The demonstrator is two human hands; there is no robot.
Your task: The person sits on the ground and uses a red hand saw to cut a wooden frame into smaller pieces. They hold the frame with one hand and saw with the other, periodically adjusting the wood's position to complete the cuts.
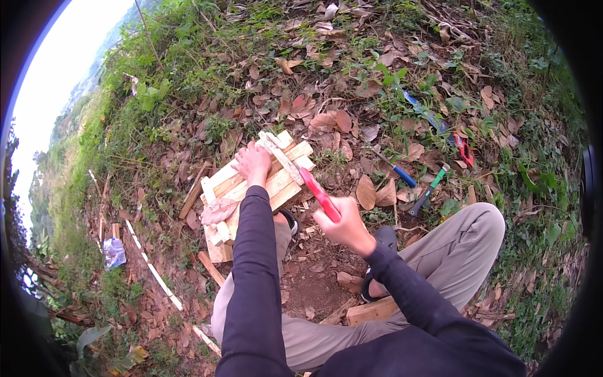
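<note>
Outdoors, on sloping ground (pixel 326 81) covered in dry brown leaves and green weeds, with bare soil nearer the person. Person seated, legs in khaki trousers (pixel 465 245) bent, dark long sleeves entering from the lower edge. Largest worked item: a small wooden frame (pixel 251 188) of pale nailed slats, lying on the ground just beyond the left knee, left of scene centre. Left hand (pixel 253 163) rests closed on the far upper part of the frame, fingers curled over the slats, pressing it down. A narrow pale strip (pixel 282 158) lies diagonally across the frame's far right corner, just beside that hand. Right hand (pixel 342 223) is closed in a fist round the red handle of a tool (pixel 319 195), held up to the right of the frame; the handle's far end points toward the strip and meets it there; tool head not clearly resolved, cannot tell its kind. Loose wood offcuts: one block (pixel 370 311) near the right foot, one short piece (pixel 210 267) left of the left leg. A long thin white batten (pixel 157 276) lies on the ground at near left. Small tools lie well apart at far right among the leaves: a blue-handled one (pixel 402 174), a green-handled one (pixel 430 188), and a red one (pixel 463 151).
</note>
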